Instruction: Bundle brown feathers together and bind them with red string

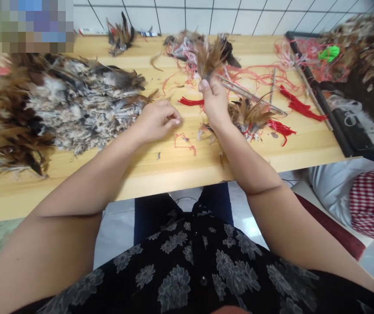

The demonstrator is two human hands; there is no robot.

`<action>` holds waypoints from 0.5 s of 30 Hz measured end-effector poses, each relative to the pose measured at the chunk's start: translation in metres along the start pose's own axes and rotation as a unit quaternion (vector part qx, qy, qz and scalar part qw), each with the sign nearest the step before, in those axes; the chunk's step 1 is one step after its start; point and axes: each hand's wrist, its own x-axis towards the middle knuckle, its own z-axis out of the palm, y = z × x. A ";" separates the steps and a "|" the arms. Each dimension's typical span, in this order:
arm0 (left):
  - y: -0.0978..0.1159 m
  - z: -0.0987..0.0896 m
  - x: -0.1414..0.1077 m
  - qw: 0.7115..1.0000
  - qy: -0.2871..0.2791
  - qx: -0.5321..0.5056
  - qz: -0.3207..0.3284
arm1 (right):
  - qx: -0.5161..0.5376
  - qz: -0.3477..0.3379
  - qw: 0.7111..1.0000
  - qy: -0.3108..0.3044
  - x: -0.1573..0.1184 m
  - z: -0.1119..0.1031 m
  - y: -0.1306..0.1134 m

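My right hand (215,102) grips the base of a bunch of brown feathers (210,56), whose tips point away toward the wall. A red thread bundle (191,102) pokes out to the left of this hand; I cannot tell whether it is attached. My left hand (160,120) is curled over the wood beside a large pile of grey and brown feathers (85,102), its thumb and fingertips close together. Anything inside those fingers is hidden or too small to see. Near my right wrist lies another brown feather bunch (249,114) with a red tassel (282,127).
Thin sticks (252,97) and tangled pink string (255,75) lie beyond my right hand. A black-edged tray (317,109) on the right holds feathers and a bright green item (329,53). Dark feathers (120,35) and a marker (92,32) lie by the tiled wall.
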 end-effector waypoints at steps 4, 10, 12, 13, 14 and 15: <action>-0.023 -0.011 0.020 0.998 0.046 0.036 -0.025 | 0.000 0.011 0.997 0.071 0.015 0.003 0.022; -0.056 -0.024 0.084 0.990 0.067 0.114 -0.038 | 0.036 -0.017 0.990 0.135 0.032 -0.007 0.028; -0.062 -0.021 0.105 0.984 0.075 0.141 -0.076 | 0.050 0.006 0.987 0.150 0.032 -0.011 0.024; -0.064 -0.017 0.115 0.983 0.067 0.148 -0.088 | 0.056 0.022 0.986 0.156 0.032 -0.013 0.024; -0.065 -0.013 0.123 0.983 0.058 0.150 -0.093 | 0.060 0.034 0.984 0.163 0.034 -0.014 0.026; -0.066 -0.007 0.130 0.984 0.047 0.148 -0.089 | 0.055 0.029 0.986 0.154 0.037 -0.015 0.030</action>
